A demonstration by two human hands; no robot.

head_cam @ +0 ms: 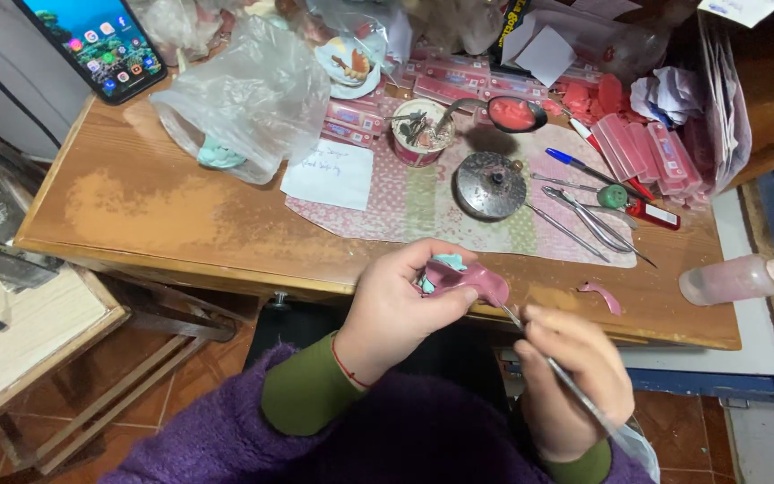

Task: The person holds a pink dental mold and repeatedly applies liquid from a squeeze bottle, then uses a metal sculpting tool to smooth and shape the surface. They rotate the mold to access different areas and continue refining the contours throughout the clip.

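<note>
My left hand (396,305) grips a pink wax piece on a teal base (463,276), held just in front of the wooden desk's near edge (181,260). My right hand (571,381) holds a thin metal tool (553,363) like a pen, its tip touching the lower right end of the pink piece. Both hands sit below the desk edge, over my purple sleeves.
On the desk lie a patterned cloth (423,206), a round metal lid (491,185), metal picks and tweezers (597,220), a tin of tools (420,132), pink wax sheets (647,148), a paper note (329,175), a plastic bag (244,99), a phone (100,40), and a squeeze bottle (732,278).
</note>
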